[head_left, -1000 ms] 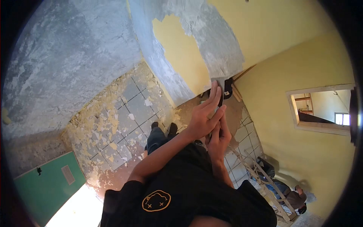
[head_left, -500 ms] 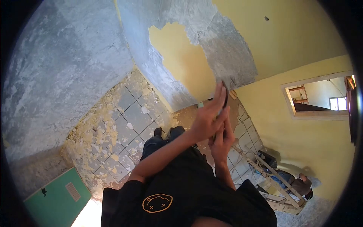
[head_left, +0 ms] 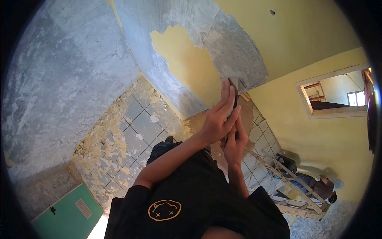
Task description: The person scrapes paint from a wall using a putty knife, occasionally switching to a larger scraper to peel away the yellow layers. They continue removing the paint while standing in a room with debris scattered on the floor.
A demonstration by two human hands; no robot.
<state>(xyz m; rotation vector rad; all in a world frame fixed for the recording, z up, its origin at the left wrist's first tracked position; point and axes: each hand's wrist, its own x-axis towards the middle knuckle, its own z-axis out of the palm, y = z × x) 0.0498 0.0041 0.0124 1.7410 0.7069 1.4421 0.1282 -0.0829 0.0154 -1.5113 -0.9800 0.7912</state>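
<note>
A scraper [head_left: 236, 92] has its blade edge against the wall, at the lower end of a bare grey patch [head_left: 235, 49] beside the remaining yellow paint [head_left: 191, 59]. My right hand [head_left: 234, 145] is closed around its handle, which is mostly hidden. Farther up the tool, my left hand [head_left: 218, 119] presses on it with the fingers stretched along the blade side and the thumb near my right hand. Both hands are close together, in front of the wall's lower part.
Paint flakes [head_left: 115, 147] litter the tiled floor [head_left: 137, 123]. To the left stands a stripped grey wall [head_left: 75, 79], with a green board [head_left: 69, 215] below. On the right, a person [head_left: 318, 187] is low by the wall behind a wooden ladder [head_left: 294, 179], under a framed opening [head_left: 334, 95].
The view has shifted slightly. My hands have tilted a little with the scraper, and more of its blade shows past my left fingertips. The grip on it is unchanged.
</note>
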